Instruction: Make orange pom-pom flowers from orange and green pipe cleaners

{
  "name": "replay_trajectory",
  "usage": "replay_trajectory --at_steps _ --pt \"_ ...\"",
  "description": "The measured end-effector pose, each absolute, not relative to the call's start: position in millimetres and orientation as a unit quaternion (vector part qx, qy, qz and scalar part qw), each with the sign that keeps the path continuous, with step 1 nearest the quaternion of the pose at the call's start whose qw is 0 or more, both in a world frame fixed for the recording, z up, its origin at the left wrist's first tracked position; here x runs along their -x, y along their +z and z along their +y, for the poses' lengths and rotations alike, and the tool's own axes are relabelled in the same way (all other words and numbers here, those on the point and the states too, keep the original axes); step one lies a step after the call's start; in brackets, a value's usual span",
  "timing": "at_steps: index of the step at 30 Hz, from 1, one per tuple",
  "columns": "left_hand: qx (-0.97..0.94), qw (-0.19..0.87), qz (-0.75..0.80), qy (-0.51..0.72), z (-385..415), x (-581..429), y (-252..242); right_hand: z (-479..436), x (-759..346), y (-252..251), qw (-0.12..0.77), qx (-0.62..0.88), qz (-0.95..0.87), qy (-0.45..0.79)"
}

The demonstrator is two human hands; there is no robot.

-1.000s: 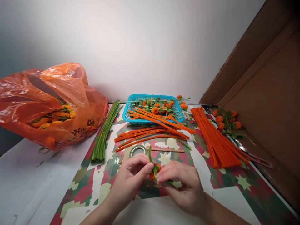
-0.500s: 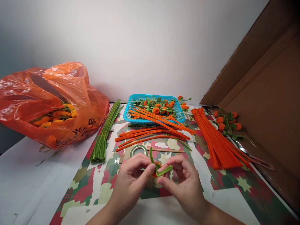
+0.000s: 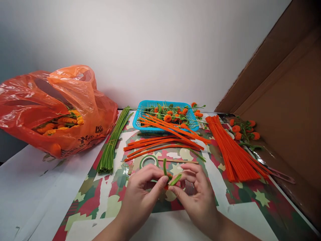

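Note:
Between my two hands is a small orange pipe-cleaner flower (image 3: 166, 187) with green pipe cleaner (image 3: 176, 179) around it, mostly covered by fingers. My left hand (image 3: 145, 189) pinches it from the left, thumb against forefinger; one green end stands upright beside those fingertips. From the other side, my right hand (image 3: 197, 187) grips the other green end between thumb and fingers. Just beyond my left hand lies a roll of green tape (image 3: 148, 161), with a thin brown stick (image 3: 178, 161) to its right. Loose orange pipe cleaners (image 3: 160, 142) lie farther back.
A blue basket (image 3: 166, 130) of orange flowers stands at the back. To its left are a green pipe-cleaner bundle (image 3: 110, 150) and an orange plastic bag (image 3: 82, 124). An orange bundle (image 3: 230, 154), scissors (image 3: 281, 175) and finished-looking flowers (image 3: 237, 128) lie right, near a cardboard wall (image 3: 283, 77).
My right fingers have closed onto the green end that stuck out to the right, and it now points more upward. My left hand stays nearly in place.

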State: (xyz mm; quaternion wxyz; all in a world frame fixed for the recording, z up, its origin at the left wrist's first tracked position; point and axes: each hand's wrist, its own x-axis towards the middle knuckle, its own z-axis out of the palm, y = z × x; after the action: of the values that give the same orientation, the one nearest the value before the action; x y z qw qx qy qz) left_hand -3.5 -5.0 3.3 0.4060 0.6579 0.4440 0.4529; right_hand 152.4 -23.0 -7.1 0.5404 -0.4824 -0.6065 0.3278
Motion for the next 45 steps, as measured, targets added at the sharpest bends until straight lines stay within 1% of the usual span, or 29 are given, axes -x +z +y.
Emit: replay_trajectory --at_steps 3,8,10,13,18,25,32,39,45 --pt "-0.639 0.408 0.454 0.468 -5.7 1.8 3.4 -24.1 -150.0 -9.0 0.577 0.499 -0.587 0.27" --pt "-0.622 0.412 0.453 0.487 -8.6 -1.7 1.4 -23.0 -149.2 -7.2 0.564 0.47 -0.654 0.181" --pt "-0.624 0.416 0.446 0.488 -9.2 -2.9 0.6 -22.1 -149.8 -6.1 0.571 0.453 -0.666 0.163" --pt "-0.616 0.42 0.451 0.49 -9.3 -4.1 1.3 -20.4 -151.3 -5.3 0.582 0.411 -0.682 0.163" --pt "-0.6 0.44 0.464 0.48 -9.3 -4.0 5.0 -17.1 -154.7 -5.3 0.565 0.366 -0.712 0.199" --pt "-0.597 0.457 0.457 0.475 -10.0 -2.3 5.4 -16.7 -152.1 -9.3 0.585 0.397 -0.67 0.228" --pt "-0.602 0.459 0.451 0.472 -9.1 -1.1 4.7 -15.1 -151.5 -7.2 0.569 0.394 -0.664 0.284" --pt "-0.618 0.47 0.408 0.48 -8.6 3.6 7.0 -15.1 -152.7 -6.9 0.557 0.404 -0.691 0.222" --pt "-0.601 0.448 0.455 0.48 -7.5 2.0 3.0 -15.0 -152.0 -3.8 0.566 0.397 -0.696 0.197"
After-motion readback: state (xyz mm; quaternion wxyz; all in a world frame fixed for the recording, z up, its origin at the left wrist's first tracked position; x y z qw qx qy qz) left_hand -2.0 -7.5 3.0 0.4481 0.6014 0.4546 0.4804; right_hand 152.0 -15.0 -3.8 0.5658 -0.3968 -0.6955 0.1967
